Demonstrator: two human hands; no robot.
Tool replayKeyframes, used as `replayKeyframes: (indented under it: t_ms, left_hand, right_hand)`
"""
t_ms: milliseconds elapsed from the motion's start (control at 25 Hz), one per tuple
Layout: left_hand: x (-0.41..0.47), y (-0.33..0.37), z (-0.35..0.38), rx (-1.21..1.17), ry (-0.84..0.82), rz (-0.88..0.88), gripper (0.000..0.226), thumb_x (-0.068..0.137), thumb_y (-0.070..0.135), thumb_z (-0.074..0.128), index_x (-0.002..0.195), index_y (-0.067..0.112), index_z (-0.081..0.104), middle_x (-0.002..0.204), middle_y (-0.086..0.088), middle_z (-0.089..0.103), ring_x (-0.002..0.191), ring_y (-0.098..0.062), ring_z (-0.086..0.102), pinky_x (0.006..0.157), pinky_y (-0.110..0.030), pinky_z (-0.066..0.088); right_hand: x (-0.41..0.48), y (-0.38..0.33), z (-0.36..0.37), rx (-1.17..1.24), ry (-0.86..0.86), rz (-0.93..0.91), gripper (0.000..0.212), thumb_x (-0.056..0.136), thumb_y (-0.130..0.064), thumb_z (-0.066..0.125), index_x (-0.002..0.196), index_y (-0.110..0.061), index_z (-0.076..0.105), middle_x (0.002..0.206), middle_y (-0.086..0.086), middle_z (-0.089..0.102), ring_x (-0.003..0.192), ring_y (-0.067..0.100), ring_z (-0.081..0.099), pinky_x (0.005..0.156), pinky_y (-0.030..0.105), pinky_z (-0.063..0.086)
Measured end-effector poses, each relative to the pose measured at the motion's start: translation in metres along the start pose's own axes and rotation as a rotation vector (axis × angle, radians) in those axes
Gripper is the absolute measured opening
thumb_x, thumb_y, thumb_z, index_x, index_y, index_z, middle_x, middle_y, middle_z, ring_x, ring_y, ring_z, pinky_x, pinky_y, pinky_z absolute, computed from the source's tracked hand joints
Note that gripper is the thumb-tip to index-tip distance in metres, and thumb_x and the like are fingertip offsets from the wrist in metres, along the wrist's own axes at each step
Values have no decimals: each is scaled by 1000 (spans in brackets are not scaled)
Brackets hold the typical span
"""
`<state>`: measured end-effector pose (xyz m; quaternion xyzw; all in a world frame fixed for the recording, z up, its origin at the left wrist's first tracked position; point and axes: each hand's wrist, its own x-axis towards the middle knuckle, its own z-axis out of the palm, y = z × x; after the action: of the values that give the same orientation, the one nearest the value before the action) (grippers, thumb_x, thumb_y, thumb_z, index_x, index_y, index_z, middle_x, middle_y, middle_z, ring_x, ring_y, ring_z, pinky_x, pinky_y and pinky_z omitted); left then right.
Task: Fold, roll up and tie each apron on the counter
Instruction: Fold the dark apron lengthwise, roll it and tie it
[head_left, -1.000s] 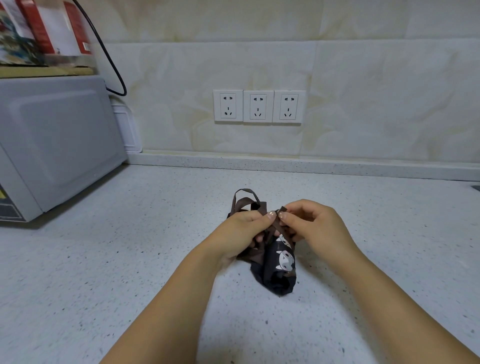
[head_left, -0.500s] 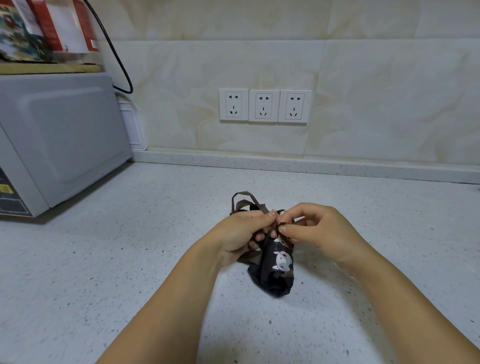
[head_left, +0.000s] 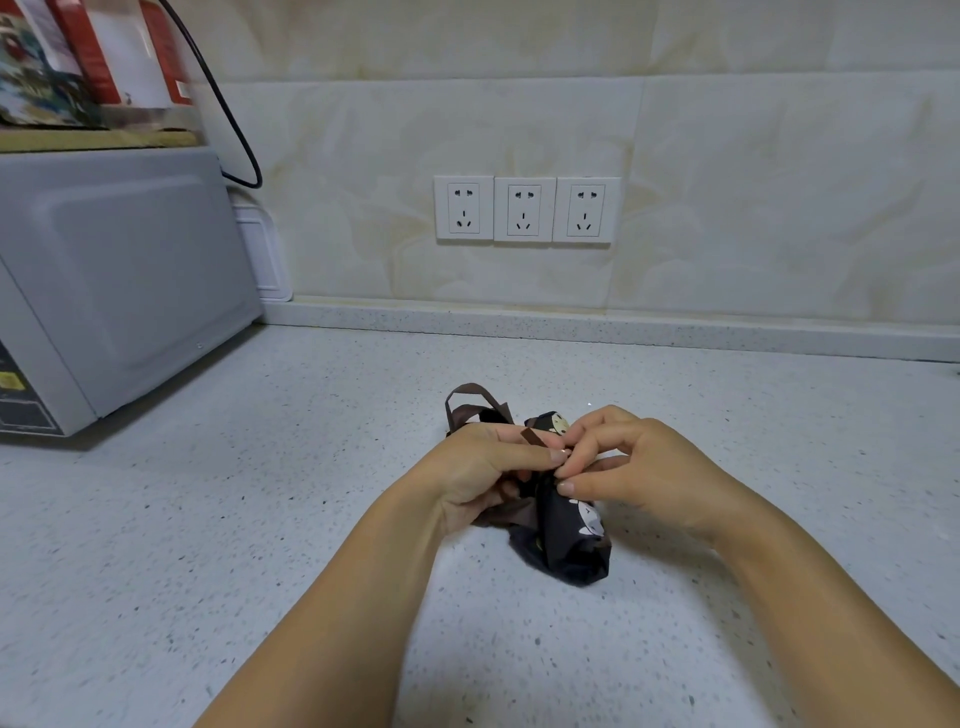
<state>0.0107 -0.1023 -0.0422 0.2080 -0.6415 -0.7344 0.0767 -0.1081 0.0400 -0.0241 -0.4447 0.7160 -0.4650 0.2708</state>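
Left grip and right grip both pinch the brown strap atop the rolled dark apron, which lies mid-tabletop, well clear of the back edge. Surface: pale speckled stone, raised rear lip. Grey microwave at left edge. Three white sockets on cream tiled wall.

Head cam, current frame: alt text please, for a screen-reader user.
The left hand and right hand pinch a brown strap atop a rolled dark apron on a speckled counter. A grey microwave stands at left, with three wall sockets behind.
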Motion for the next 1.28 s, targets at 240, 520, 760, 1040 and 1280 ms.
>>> replayKeyframes:
  t_ms: [240, 520, 760, 1040, 1280]
  left_hand:
    - [-3, 2, 3, 4, 54, 54, 21, 78, -2, 71, 80, 19, 76, 84, -7, 72, 76, -17, 66, 75, -29, 52]
    - [-7, 3, 18, 697, 340, 450, 30, 74, 2, 65, 70, 32, 62, 65, 17, 54, 63, -1, 49, 64, -19, 42]
    - [-2, 0, 17, 906, 474, 518, 21, 81, 15, 67, 79, 35, 60, 78, 16, 58, 79, 1, 55, 70, -23, 47]
    - [4, -5, 9, 762, 499, 495, 19, 76, 14, 77, 68, 26, 66, 76, 13, 64, 72, -1, 59, 65, -14, 46]
    - [1, 0, 6, 636, 414, 428, 15, 75, 12, 80, 68, 23, 72, 67, 15, 67, 62, 5, 60, 60, -5, 42]
  right_hand:
    - [-1, -2, 3, -19, -14, -21, 13, 78, -9, 77, 76, -23, 76, 106, -10, 61, 93, 9, 67, 83, 19, 49]
    - [7, 2, 9, -79, 161, 23, 23, 98, -8, 45, 107, -22, 61, 86, -4, 69, 72, 18, 69, 76, 34, 59]
    - [7, 7, 12, 25, 81, 53, 25, 96, -7, 53, 109, -19, 70, 79, 1, 68, 68, 9, 65, 68, 24, 58]
    - [9, 9, 11, 70, 106, 45, 12, 90, -8, 63, 95, -14, 73, 77, 1, 69, 68, 9, 66, 72, 30, 60]
    - [8, 2, 20, -378, 171, -28, 19, 90, -27, 52, 77, -13, 53, 87, -2, 55, 76, 17, 57, 69, 30, 47]
